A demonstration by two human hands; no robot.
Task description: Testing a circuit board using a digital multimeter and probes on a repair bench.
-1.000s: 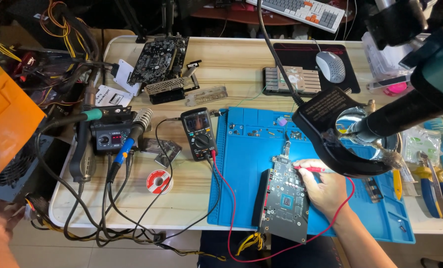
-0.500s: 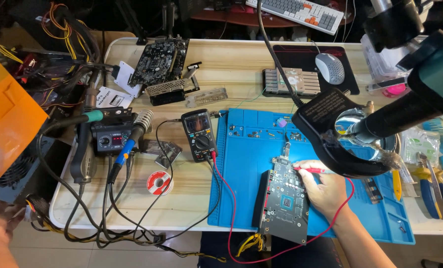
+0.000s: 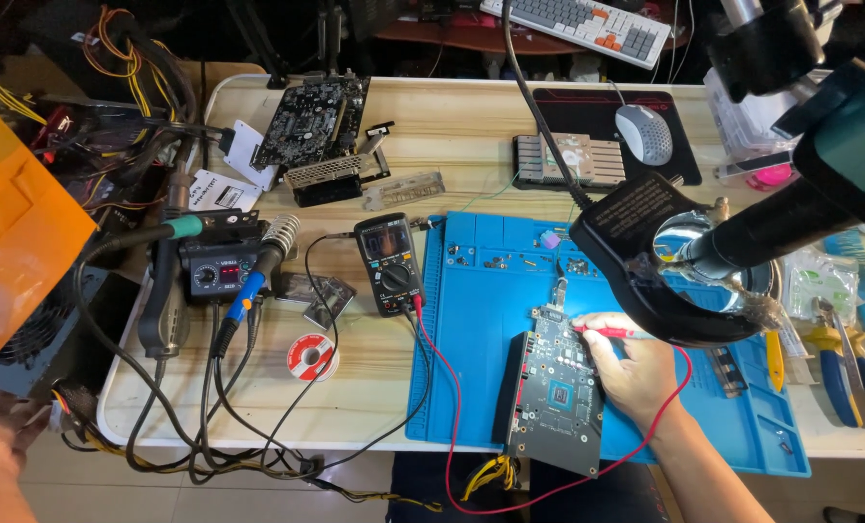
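Observation:
My right hand (image 3: 634,373) grips a red multimeter probe (image 3: 607,331) and holds its tip against the top edge of a dark graphics card (image 3: 554,392) lying on the blue repair mat (image 3: 481,329). The probe's red lead (image 3: 452,407) loops back to a black multimeter (image 3: 390,263) standing at the mat's left edge. My left hand (image 3: 1,465) is low at the bottom left, off the table, blurred and partly cut off by the frame. I cannot tell what it holds.
A magnifier lamp (image 3: 684,257) hangs over the mat's right side. A soldering station (image 3: 217,271), solder spool (image 3: 310,355) and tangled cables lie left. Another graphics card (image 3: 308,121), a heatsink (image 3: 560,160), mouse (image 3: 642,134) and keyboard (image 3: 587,24) sit behind. Pliers (image 3: 844,358) lie right.
The view has drifted slightly. My right hand keeps the probe on the card's top edge, and my left hand stays low at the bottom left.

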